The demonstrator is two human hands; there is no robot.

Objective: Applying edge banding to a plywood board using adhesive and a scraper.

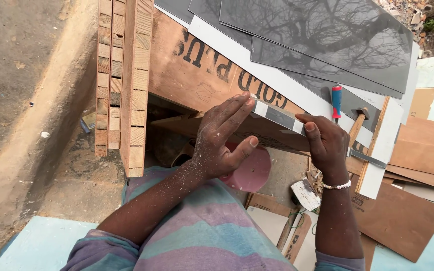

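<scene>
My left hand (222, 135) lies flat with fingers spread against the edge of a plywood board (197, 75), its fingertips on a narrow grey laminate strip (277, 114) running along that edge. My right hand (325, 143) presses the same strip from the right end, fingers curled over it, a beaded bracelet on the wrist. Sawdust dusts my left forearm. Neither hand grips a tool.
Dark glossy laminate sheets (327, 35) lie on the board. A red-handled screwdriver (336, 100), a wooden-handled hammer (357, 125) and a putty knife (306, 193) lie nearby. Two blockboard panels (126, 75) stand upright on the left. A pink disc (252, 173) sits below. Plywood offcuts (403, 216) are scattered to the right.
</scene>
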